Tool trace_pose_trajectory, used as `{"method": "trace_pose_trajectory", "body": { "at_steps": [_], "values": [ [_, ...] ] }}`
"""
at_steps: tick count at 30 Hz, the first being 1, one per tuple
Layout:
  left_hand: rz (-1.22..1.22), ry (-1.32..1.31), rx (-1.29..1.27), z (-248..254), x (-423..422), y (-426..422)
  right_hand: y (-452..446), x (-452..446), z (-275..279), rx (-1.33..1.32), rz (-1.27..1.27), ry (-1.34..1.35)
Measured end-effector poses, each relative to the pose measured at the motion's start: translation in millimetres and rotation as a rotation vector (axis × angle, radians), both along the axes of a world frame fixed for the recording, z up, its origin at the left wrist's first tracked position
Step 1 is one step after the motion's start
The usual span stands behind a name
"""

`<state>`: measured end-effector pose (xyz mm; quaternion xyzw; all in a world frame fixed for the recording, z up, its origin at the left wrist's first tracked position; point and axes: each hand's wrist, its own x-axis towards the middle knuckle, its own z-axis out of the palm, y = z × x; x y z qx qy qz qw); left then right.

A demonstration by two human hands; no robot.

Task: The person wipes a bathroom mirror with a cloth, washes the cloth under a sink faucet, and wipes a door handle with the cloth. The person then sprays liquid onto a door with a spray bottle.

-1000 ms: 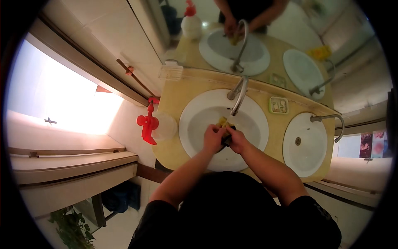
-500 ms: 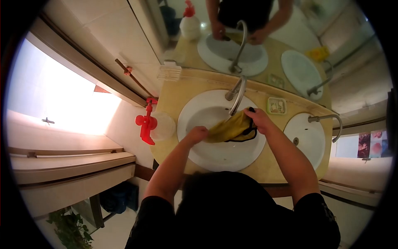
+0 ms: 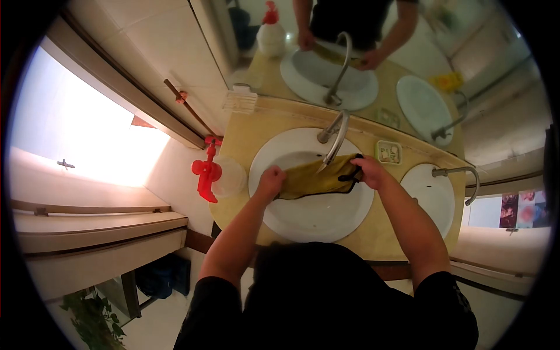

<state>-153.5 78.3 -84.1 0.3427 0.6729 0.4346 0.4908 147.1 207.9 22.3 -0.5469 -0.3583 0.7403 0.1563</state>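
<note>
A yellow cloth (image 3: 315, 178) with black edging is stretched out over the white oval sink (image 3: 318, 224). My left hand (image 3: 271, 181) is closed on the cloth's left end, near the sink's left rim. My right hand (image 3: 370, 172) grips the upper right corner, where a black loop shows. The curved metal faucet (image 3: 338, 137) reaches over the middle of the cloth, its spout just above or touching it. Whether water runs is hard to make out.
A clear bottle (image 3: 229, 178) with a red pump top (image 3: 206, 172) stands left of the sink. Behind my right hand is a soap dish (image 3: 388, 152). A second sink (image 3: 434, 204) with its faucet (image 3: 461, 171) lies to the right. A mirror (image 3: 396, 81) rises behind.
From bunched between both hands, the cloth has been pulled out wide as my hands moved apart. Since the middle frame it has spread flatter, and my left hand has moved slightly up and left.
</note>
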Motion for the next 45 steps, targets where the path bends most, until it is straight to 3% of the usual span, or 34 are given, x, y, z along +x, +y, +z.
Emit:
{"method": "trace_pose_trajectory", "body": {
  "at_steps": [2, 4, 6, 7, 9, 11, 12, 13, 15, 16, 18, 19, 21, 23, 25, 27, 28, 30, 31, 32, 33, 35, 37, 38, 40, 43, 44, 45],
  "values": [
    [0.003, 0.031, -0.044, -8, 4, 3, -11, -9, -12, -0.068, -0.021, -0.014],
    [0.006, 0.061, -0.089, 5, 17, 5, -29, -26, -22, -0.279, -0.117, 0.196],
    [-0.003, 0.01, -0.111, 51, 49, 7, -51, -52, -22, -0.325, -0.152, 0.227],
    [-0.064, -0.06, -0.095, 51, 62, 8, -61, -63, -22, -0.373, -0.188, 0.257],
    [-0.121, -0.128, -0.078, 39, 83, 6, -76, -77, -44, -0.333, -0.204, 0.317],
    [-0.364, -0.041, 0.109, 21, 94, -2, -75, -80, -70, -0.291, -0.221, 0.377],
    [-0.348, -0.249, 0.094, 45, 88, -6, -71, -79, -81, -0.31, -0.291, 0.41],
    [-0.349, -0.249, 0.092, 43, 79, -6, -68, -77, -91, -0.328, -0.363, 0.442],
    [-0.148, 0.06, -0.111, 31, 61, -4, -64, -79, -80, -0.332, -0.408, 0.458],
    [-0.15, 0.058, -0.112, 24, 59, -1, -62, -80, -72, -0.335, -0.45, 0.473],
    [0.194, -0.039, -0.066, 15, 53, 6, -55, -79, -70, -0.4, -0.396, 0.514],
    [0.194, -0.04, -0.067, 10, 46, 7, -52, -78, -69, -0.465, -0.339, 0.557],
    [-0.063, -0.789, -0.18, 17, 34, 9, -53, -86, -46, -0.444, -0.315, 0.529],
    [-0.096, -0.891, -0.171, 39, 41, 10, -51, -89, -43, -0.424, -0.292, 0.503],
    [-0.131, -0.993, -0.168, 48, 52, 11, -51, -87, -59, -0.216, -0.394, 0.286],
    [0.076, -0.605, -0.225, 48, 65, 13, -60, -90, -42, -0.23, -0.429, 0.212],
    [0.074, -0.607, -0.225, 48, 70, 15, -63, -92, -34, -0.243, -0.458, 0.138],
    [-0.184, -0.177, -0.23, 59, 80, 14, -65, -94, -38, -0.28, -0.315, 0.103],
    [-0.182, -0.179, -0.233, 64, 86, 9, -67, -94, -41, -0.317, -0.169, 0.069],
    [-0.356, 0.033, -0.115, 76, 92, 3, -67, -94, -77, -0.161, -0.143, 0.241],
    [-0.526, 0.248, 0.007, 82, 94, -3, -63, -92, -93, -0.163, -0.14, 0.243],
    [-0.519, 0.297, 0.154, 76, 90, -9, -54, -90, -100, -0.304, -0.407, 0.379],
    [-0.019, 0.829, 0.373, 71, 88, -12, -50, -92, -95, -0.329, -0.451, 0.455],
    [-0.018, 0.83, 0.373, 58, 84, -9, -49, -93, -86, -0.352, -0.497, 0.529],
    [-0.161, -0.174, 0.056, 25, 74, -2, -50, -98, -67, -0.41, -0.47, 0.594],
    [-0.294, -0.409, 0.035, 41, 63, 6, -44, -94, -66, -0.407, -0.457, 0.68],
    [-0.294, -0.409, 0.034, 49, 60, 7, -43, -92, -64, -0.353, -0.479, 0.699],
    [-0.384, -0.238, -0.042, 57, 58, 8, -42, -89, -63, -0.354, -0.48, 0.698]
  ]
}}
